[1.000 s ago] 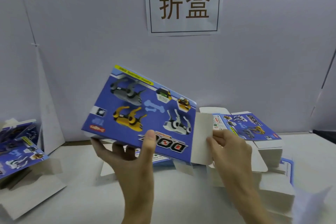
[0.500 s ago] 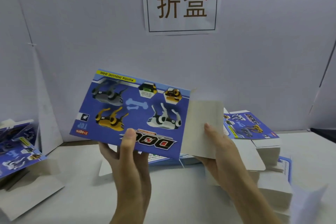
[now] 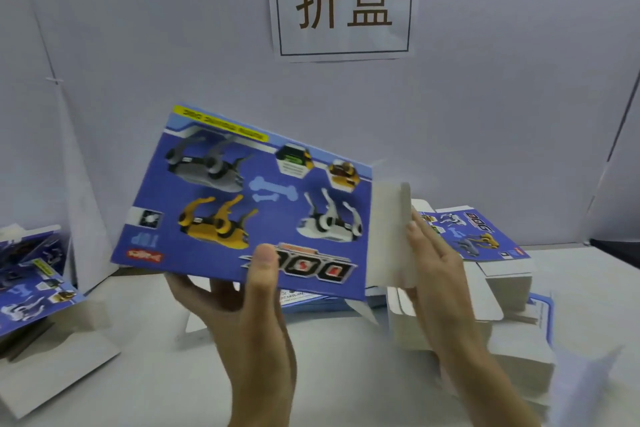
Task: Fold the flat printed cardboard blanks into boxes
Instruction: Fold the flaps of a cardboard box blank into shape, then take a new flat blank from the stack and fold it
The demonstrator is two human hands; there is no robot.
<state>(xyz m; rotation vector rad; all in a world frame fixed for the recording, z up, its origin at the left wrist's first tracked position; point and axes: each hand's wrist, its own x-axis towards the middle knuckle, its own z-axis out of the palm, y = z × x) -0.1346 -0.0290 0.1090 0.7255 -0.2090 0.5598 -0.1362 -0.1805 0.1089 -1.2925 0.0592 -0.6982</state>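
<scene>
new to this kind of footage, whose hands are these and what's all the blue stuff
No machine here: a person wears a camera on the head, looking down at their own hands. The left hand pinches a blue printed cardboard blank showing toy dogs, thumb in front. The right hand presses straight fingers against its white side flap. On the table more such blanks lie, a stack at right and a pile at left. A paper sign hangs on the wall.

left fingers [image 3: 188, 289] partly behind blank [image 3: 242, 204], white flap [image 3: 389, 236] blurred, left pile [image 3: 27, 281] cropped
</scene>
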